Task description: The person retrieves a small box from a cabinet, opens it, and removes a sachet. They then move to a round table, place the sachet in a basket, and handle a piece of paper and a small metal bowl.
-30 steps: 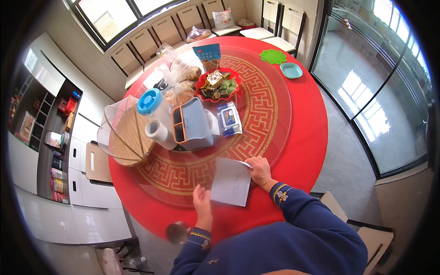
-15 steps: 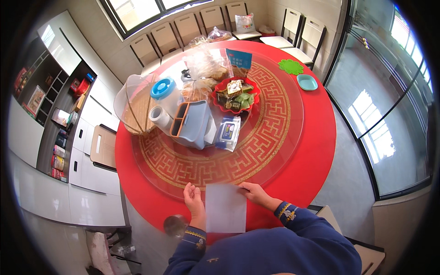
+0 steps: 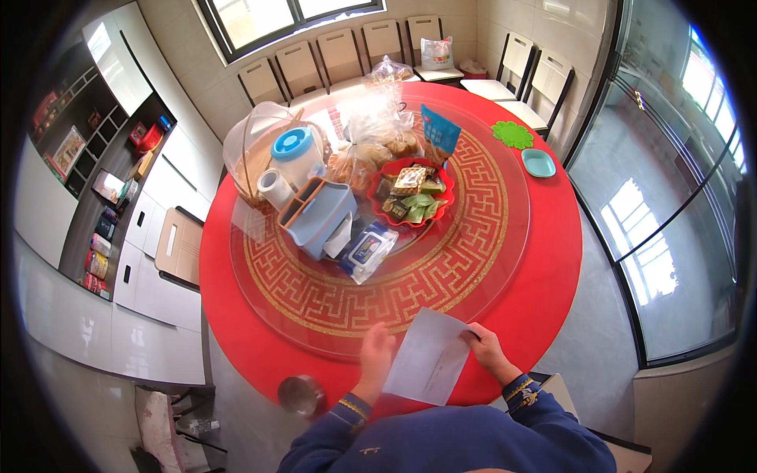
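A white sheet of paper (image 3: 428,356) with faint marks hangs tilted in front of me over the near part of the red round table (image 3: 544,260). My right hand (image 3: 489,351) is closed on its upper right edge, thumb and fingers pinching it. Beside the sheet's left edge is my left hand (image 3: 376,356), blurred by motion, its fingers stretched upward and holding nothing that I can see. A round metal cup (image 3: 301,396) stands at the near left table edge, left of my left forearm.
On the glass turntable (image 3: 485,280) stand a blue tissue box (image 3: 322,219), a wipes pack (image 3: 368,251), a red snack bowl (image 3: 451,203), a blue-lidded jar (image 3: 297,158), a paper roll (image 3: 274,188) and bagged food (image 3: 351,168). A teal dish (image 3: 538,163) and green mat (image 3: 512,135) lie far right.
The paper has moved right and tilted, with my right hand still on its edge. My left hand has also moved right. The turntable has turned, shifting the tissue box and wipes.
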Demonstrator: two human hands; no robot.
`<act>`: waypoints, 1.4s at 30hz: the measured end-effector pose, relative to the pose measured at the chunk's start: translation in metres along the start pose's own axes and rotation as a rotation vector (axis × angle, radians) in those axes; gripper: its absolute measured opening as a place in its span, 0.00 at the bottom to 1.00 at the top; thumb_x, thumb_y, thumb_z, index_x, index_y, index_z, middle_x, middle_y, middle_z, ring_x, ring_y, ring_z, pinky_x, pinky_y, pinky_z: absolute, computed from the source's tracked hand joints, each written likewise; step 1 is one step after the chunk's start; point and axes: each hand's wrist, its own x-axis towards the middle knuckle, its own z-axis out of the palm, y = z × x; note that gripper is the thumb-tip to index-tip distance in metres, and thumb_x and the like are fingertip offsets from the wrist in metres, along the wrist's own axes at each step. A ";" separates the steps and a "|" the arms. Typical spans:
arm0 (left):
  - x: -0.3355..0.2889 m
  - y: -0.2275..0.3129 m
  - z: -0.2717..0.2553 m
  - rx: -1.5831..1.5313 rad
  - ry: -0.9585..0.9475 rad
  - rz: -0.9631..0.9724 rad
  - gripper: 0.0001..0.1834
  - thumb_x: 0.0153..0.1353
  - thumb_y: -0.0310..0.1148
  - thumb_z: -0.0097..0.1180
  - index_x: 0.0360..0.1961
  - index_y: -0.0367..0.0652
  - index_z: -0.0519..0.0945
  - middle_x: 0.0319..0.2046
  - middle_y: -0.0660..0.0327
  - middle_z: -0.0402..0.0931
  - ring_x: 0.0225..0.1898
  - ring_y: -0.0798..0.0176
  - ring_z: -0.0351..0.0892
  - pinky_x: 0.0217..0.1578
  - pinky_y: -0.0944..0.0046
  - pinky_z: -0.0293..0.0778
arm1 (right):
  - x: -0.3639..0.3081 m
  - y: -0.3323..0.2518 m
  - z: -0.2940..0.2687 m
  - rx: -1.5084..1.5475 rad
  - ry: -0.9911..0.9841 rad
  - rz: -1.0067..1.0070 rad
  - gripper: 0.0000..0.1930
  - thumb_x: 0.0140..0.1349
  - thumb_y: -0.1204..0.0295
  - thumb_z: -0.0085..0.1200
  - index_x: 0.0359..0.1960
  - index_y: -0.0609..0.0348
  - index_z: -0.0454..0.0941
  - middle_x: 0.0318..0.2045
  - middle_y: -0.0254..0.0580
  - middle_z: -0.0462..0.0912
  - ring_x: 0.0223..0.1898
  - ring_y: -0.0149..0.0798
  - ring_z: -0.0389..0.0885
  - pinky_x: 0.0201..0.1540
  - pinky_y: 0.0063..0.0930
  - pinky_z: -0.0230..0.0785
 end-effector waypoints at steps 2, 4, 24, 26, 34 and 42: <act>-0.003 -0.001 0.007 -0.077 -0.068 -0.045 0.22 0.65 0.24 0.56 0.60 0.42 0.71 0.47 0.61 0.74 0.47 0.68 0.74 0.51 0.68 0.73 | 0.001 -0.003 0.001 -0.014 -0.012 0.012 0.07 0.70 0.73 0.51 0.41 0.63 0.78 0.32 0.32 0.80 0.37 0.26 0.75 0.43 0.22 0.69; -0.003 -0.006 0.008 -0.108 -0.126 -0.042 0.22 0.65 0.23 0.56 0.60 0.42 0.71 0.47 0.61 0.74 0.46 0.68 0.75 0.50 0.69 0.74 | 0.002 -0.003 0.002 -0.021 -0.020 0.011 0.07 0.69 0.73 0.51 0.41 0.64 0.78 0.33 0.32 0.81 0.37 0.26 0.75 0.43 0.22 0.69; 0.039 -0.015 -0.026 0.255 0.041 0.026 0.20 0.59 0.30 0.60 0.53 0.39 0.77 0.47 0.56 0.77 0.46 0.62 0.78 0.47 0.64 0.75 | 0.005 -0.011 0.017 -0.021 -0.079 0.012 0.08 0.69 0.73 0.52 0.43 0.64 0.79 0.32 0.35 0.82 0.37 0.26 0.77 0.43 0.22 0.71; 0.047 -0.019 -0.039 0.175 0.113 0.042 0.19 0.59 0.31 0.60 0.52 0.40 0.78 0.45 0.56 0.77 0.43 0.63 0.78 0.45 0.65 0.75 | 0.005 -0.015 0.017 -0.027 -0.085 0.030 0.08 0.69 0.73 0.52 0.43 0.64 0.79 0.32 0.34 0.82 0.36 0.25 0.76 0.42 0.22 0.70; 0.053 0.006 -0.044 0.241 0.150 0.169 0.18 0.60 0.29 0.60 0.52 0.40 0.78 0.42 0.59 0.76 0.39 0.67 0.75 0.44 0.66 0.73 | 0.005 -0.017 0.018 -0.028 -0.065 0.032 0.08 0.70 0.72 0.51 0.41 0.64 0.79 0.30 0.33 0.80 0.34 0.25 0.74 0.39 0.22 0.69; 0.044 0.002 -0.038 0.228 0.067 0.104 0.17 0.61 0.29 0.59 0.52 0.39 0.78 0.43 0.59 0.76 0.39 0.68 0.76 0.43 0.68 0.73 | 0.006 -0.019 0.013 -0.015 -0.014 0.019 0.08 0.70 0.72 0.51 0.41 0.64 0.78 0.30 0.34 0.79 0.35 0.26 0.74 0.40 0.23 0.69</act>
